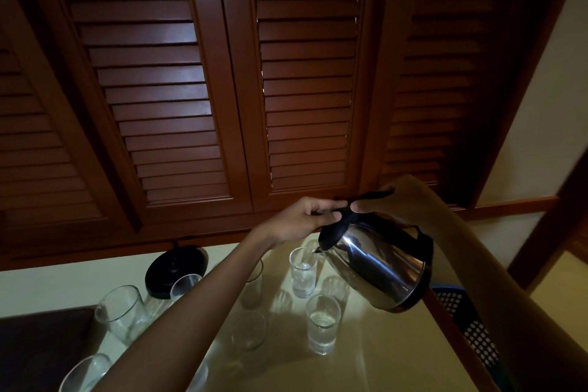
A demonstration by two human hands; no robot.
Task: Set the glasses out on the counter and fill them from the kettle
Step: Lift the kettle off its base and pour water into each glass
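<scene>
A steel kettle (378,264) with a black lid and handle is tilted to the left, its spout over a narrow glass (302,274) that holds water. My right hand (391,200) grips the kettle's black handle from above. My left hand (305,216) rests its fingers on the black lid. A second narrow glass (323,323) with water stands nearer to me on the pale counter (366,353). Several other clear glasses stand to the left, partly hidden by my left forearm; one large glass (119,312) looks empty.
The kettle's round black base (175,264) sits at the back left of the counter. Dark wooden louvred shutters (222,89) rise right behind the counter. A blue perforated basket (474,325) lies past the counter's right edge. A dark surface (41,344) adjoins the counter at the left.
</scene>
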